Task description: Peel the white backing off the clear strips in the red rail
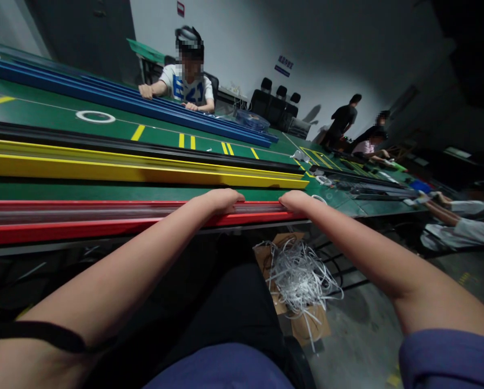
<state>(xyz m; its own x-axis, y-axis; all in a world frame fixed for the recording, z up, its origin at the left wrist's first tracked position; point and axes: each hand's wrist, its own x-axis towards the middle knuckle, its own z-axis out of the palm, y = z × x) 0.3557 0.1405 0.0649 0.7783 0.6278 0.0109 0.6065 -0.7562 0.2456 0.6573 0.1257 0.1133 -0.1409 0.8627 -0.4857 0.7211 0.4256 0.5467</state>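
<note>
Here, red channel [80, 229] under each grip [224, 201] [295, 201]

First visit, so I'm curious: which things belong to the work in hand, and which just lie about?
Seemingly in use: red channel, with left hand and right hand on it.
Lying about: yellow channel, white ring beyond it, tangled white strips.

I was in a workshop, by the look of it: a long green worktable [161, 133] marked with yellow tape strips [181, 140], blue profiles [145, 106], a yellow profile [83, 170] and a red profile [64, 229] lying lengthwise, a person [190, 89] seated opposite, and a cardboard box [313, 325] heaped with white strips [301, 281] on a bare grey floor [359, 321].
</note>
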